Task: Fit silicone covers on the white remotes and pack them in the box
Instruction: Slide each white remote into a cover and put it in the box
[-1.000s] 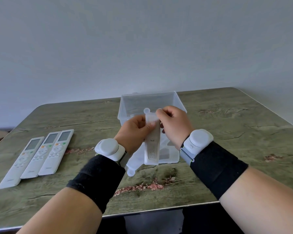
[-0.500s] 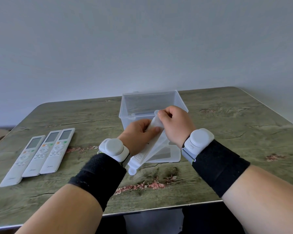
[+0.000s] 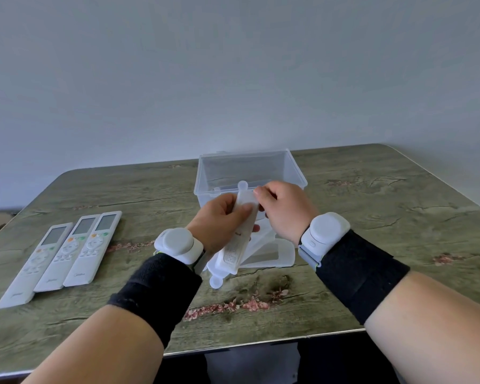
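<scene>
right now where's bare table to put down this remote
Free: the table right of the box and loose covers; the strip between the three remotes and the left hand. Crowded from there to the right hand, in front of the box.

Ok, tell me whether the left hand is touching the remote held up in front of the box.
Touching. The head view shows the left hand wrapped round the remote, with the thumb lying across its front.
</scene>
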Tool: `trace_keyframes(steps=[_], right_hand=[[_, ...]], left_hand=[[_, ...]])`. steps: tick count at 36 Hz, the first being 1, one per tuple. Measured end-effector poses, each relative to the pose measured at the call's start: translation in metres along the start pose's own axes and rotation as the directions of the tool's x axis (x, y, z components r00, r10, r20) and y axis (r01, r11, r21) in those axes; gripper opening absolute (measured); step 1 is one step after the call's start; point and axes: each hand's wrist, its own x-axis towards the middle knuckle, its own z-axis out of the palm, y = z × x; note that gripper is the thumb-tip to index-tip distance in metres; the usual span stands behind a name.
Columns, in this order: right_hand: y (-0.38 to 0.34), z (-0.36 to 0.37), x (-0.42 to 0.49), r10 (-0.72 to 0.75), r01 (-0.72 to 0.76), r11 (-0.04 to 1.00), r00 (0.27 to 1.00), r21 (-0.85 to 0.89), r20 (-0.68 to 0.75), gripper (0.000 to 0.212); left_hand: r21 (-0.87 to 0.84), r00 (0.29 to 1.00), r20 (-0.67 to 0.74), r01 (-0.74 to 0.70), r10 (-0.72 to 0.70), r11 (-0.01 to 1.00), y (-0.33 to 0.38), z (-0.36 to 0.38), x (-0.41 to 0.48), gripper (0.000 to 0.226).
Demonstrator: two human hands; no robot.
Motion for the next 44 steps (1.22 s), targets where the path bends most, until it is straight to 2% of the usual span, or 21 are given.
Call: trace_keyframes(steps=[4,9,14,18,21,25,34,39,41,44], right_hand=[[-0.003,0.001,0.005,0.017,-0.019,0.997,0.999,-0.076,-0.034,0.04],[-0.002,0.001,0.011,0.042,-0.046,0.998,0.995,-0.04,-0.087,0.041],[0.002,-0.001,0.008,0.034,-0.034,0.999,0.999,-0.012,0.012,0.045],[0.001,-0.001,0.003,-0.034,0.03,0.998,0.997,0.061,0.067,0.037],[0.002,0.0,0.003,-0.073,0.07,0.995,0.996,0.065,0.046,0.033],[0.006,0.002,0.006,-0.054,0.055,0.993,0.999,0.108,-0.007,0.041],[0.006,0.001,0.008,0.007,0.002,0.997,0.995,0.081,-0.103,0.045],[0.007,0.002,0.009,0.024,-0.02,0.998,0.997,0.057,-0.074,0.047],[0.009,0.0,0.011,0.031,-0.025,0.997,0.996,0.076,-0.084,0.048],[0.014,-0.007,0.014,0.06,-0.039,0.977,0.993,0.211,-0.097,0.049]], left_hand=[[0.033,1.0,0.002,0.001,-0.001,0.999,0.003,0.001,-0.001,0.018],[0.073,1.0,0.015,-0.022,0.021,0.997,0.008,0.003,0.0,0.019],[0.159,0.999,0.0,-0.032,0.032,0.987,0.003,0.0,-0.001,0.017],[0.228,0.999,0.035,-0.047,0.04,0.973,0.005,0.003,-0.003,0.025],[0.266,0.998,0.054,-0.045,0.032,0.963,0.009,0.005,-0.004,0.029],[0.315,0.999,0.047,-0.02,0.006,0.949,0.008,0.002,-0.005,0.033],[0.279,0.995,0.086,-0.068,0.045,0.958,0.005,0.007,-0.006,0.027],[0.27,0.995,0.096,-0.041,0.015,0.962,0.001,0.005,-0.005,0.031],[0.205,0.995,0.093,0.004,-0.024,0.979,-0.004,0.0,-0.005,0.042],[-0.025,0.982,0.083,0.169,-0.167,0.985,-0.014,-0.01,-0.003,0.053]])
